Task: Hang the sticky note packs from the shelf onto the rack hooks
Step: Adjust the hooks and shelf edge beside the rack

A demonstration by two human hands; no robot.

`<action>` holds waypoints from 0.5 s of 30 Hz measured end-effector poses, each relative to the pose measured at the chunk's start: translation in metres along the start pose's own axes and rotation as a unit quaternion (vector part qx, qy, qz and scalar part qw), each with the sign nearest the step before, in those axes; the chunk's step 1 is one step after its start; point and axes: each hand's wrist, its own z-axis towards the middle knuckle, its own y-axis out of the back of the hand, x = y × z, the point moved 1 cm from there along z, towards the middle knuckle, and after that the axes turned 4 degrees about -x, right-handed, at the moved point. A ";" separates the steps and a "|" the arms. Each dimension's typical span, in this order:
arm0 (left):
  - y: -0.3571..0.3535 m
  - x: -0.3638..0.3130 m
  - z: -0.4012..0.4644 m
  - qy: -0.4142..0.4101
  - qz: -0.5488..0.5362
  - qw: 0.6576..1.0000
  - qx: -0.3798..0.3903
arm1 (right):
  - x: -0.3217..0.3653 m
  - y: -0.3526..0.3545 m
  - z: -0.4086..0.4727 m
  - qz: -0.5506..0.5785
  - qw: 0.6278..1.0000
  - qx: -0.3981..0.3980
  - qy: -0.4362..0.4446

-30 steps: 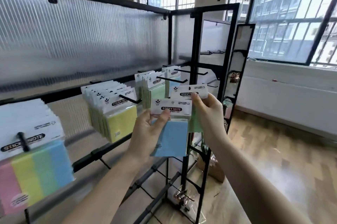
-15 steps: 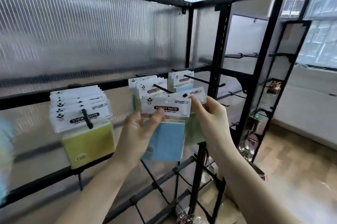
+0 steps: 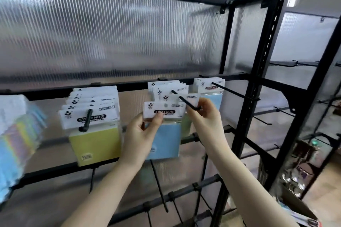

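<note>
the left hand (image 3: 143,131) pinches the white header card of a blue sticky note pack (image 3: 163,134), thumb over the "sticky note" label, fingers curled behind it. the pack hangs upright in front of the rack, off any hook. at about 2 o'clock from it, the right hand (image 3: 206,116) pinches the header of a green sticky note pack (image 3: 186,125), mostly hidden behind the blue one, right at the upturned tip of the middle hook (image 3: 186,102); whether the card's hole is already over the tip, i cannot tell. more packs sit farther back on that same hook.

at 9 o'clock from the hands, a row of yellow sticky note packs (image 3: 96,141) hangs on its own hook (image 3: 86,121). at 1 o'clock, blue packs (image 3: 210,93) hang on a long hook running toward the black rack upright (image 3: 247,116). at the far 9 o'clock edge, multicolour packs (image 3: 16,134) show, blurred. ribbed translucent panels (image 3: 110,32) back the rack.
</note>
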 end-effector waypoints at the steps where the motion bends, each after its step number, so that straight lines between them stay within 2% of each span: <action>1: 0.000 0.001 0.001 0.006 0.007 1.000 -0.004 | -0.005 -0.003 0.004 0.003 1.000 -0.003 -0.002; 12: -0.012 0.014 0.010 0.080 0.065 0.989 -0.104 | -0.025 -0.020 0.025 0.004 0.999 -0.016 -0.036; 15: -0.015 0.013 0.008 0.070 0.097 0.984 -0.135 | -0.027 -0.018 0.025 0.004 0.999 -0.008 -0.035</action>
